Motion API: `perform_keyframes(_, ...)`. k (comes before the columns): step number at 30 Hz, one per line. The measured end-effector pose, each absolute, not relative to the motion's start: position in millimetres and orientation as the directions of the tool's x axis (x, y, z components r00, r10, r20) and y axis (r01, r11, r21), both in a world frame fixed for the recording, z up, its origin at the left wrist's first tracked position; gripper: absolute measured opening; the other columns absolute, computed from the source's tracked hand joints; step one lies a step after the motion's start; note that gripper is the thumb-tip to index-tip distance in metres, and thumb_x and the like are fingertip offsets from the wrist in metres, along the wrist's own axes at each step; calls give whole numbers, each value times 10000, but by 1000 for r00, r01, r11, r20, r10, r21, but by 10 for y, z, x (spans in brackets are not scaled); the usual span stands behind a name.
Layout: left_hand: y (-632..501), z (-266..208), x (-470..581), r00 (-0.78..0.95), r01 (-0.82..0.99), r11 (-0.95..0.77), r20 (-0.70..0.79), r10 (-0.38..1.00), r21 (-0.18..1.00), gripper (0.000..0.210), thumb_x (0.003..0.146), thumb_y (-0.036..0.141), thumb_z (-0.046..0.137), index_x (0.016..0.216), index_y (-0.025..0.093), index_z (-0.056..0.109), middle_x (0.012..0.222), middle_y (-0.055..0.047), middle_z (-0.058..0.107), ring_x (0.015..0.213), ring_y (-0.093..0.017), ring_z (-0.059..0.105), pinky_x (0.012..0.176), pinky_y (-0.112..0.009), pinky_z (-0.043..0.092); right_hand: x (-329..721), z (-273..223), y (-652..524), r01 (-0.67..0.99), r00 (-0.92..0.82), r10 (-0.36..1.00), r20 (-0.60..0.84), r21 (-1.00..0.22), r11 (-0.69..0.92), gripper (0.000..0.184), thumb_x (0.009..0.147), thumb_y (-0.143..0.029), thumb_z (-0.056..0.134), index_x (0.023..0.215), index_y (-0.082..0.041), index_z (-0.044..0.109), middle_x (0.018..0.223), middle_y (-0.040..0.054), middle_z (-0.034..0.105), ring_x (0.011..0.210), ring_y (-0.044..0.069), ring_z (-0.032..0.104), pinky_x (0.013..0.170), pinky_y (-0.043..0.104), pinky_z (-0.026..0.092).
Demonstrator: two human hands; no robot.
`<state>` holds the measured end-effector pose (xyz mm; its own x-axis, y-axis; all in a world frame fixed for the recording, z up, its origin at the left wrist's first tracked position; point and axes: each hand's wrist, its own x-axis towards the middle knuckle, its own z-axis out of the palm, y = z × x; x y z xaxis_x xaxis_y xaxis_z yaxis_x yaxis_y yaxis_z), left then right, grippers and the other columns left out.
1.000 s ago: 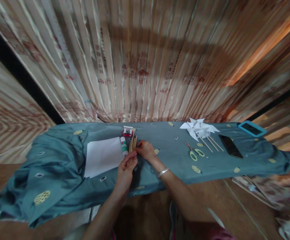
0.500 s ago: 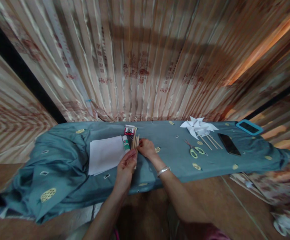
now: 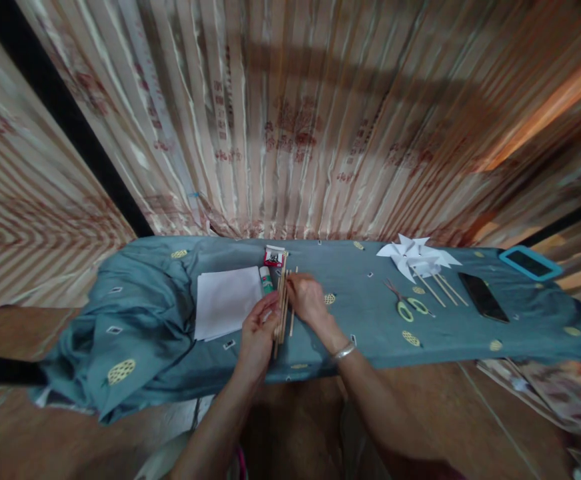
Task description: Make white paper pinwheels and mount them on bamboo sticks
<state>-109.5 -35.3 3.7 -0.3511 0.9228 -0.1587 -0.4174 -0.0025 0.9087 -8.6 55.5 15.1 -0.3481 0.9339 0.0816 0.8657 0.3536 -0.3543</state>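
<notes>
Several thin wooden sticks (image 3: 282, 310) stand close together in a bundle, roughly pointing away from me. Around the near part of this bundle my left hand (image 3: 260, 327) is closed, its fingers bent against the sticks. My right hand (image 3: 306, 297) is closed too, its fingertips pinching at the bundle's upper right side; its fingers partly hide what they grip. One single stick (image 3: 292, 323) lies apart from the bundle, running beneath the right hand. A green-and-white glue stick (image 3: 267, 281) and a small red box (image 3: 273, 257) sit just left of the sticks' far ends.
White paper sheets (image 3: 227, 301) lie left of my hands. To the right are green-handled scissors (image 3: 406, 308), white paper pinwheels (image 3: 415, 255) on sticks, a black phone (image 3: 483, 297) and a blue-framed device (image 3: 531, 263). A teal cloth (image 3: 345, 333) covers the table; a curtain hangs behind.
A single stick now shows separated to the right of the bundle, under my right hand. The whole scene has shifted somewhat to the right in view.
</notes>
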Motion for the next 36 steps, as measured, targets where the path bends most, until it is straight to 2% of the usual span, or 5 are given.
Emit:
perform_keyframes(5, -337, 99, -1536, -579, -231, -177, 11, 816, 957, 391, 630, 300, 739, 1007, 205, 691, 1165, -76, 667, 1168, -254, 548, 1025, -377, 380, -502, 106, 270, 511, -798, 558, 226, -236, 826, 154, 916, -190, 519, 1013, -140, 628, 1092, 118, 647, 1067, 224, 555, 946, 350, 430)
perform_keyframes(10, -346, 139, -1841, -683, -230, -233, 14, 730, 945, 397, 633, 302, 752, 1010, 197, 685, 1204, -84, 647, 1166, -239, 543, 1054, -382, 339, -716, -33, 151, 434, -877, 446, 177, -104, 895, 342, 837, -339, 657, 1071, -104, 572, 1098, 124, 603, 1075, 259, 535, 871, 369, 478)
perform_keyframes(16, -349, 157, -1875, -695, -273, -251, -10, 719, 929, 402, 606, 294, 776, 985, 190, 692, 1175, -80, 660, 1125, -224, 564, 1047, -372, 342, -686, -40, 59, 376, -919, 364, 148, 63, 924, 172, 930, -213, 495, 1001, -80, 577, 1012, 147, 602, 1006, 262, 543, 770, 361, 502)
perform_keyframes(22, -339, 146, -1870, -703, -254, -259, 6, 712, 932, 394, 604, 293, 769, 979, 194, 696, 1163, -77, 668, 1114, -228, 575, 1038, -394, 354, -698, 17, -38, 381, -924, 372, 92, 117, 917, 155, 918, -82, 414, 940, -83, 567, 910, 136, 619, 849, 231, 588, 663, 324, 500)
perform_keyframes(36, -322, 166, -2071, -760, -249, -306, 11, 650, 919, 331, 631, 284, 758, 949, 209, 704, 1090, -43, 690, 1044, -202, 612, 1025, -390, 406, -658, 118, 29, 546, -834, 551, 28, -97, 832, 211, 889, -60, 421, 970, -103, 612, 926, 113, 681, 891, 220, 625, 741, 296, 464)
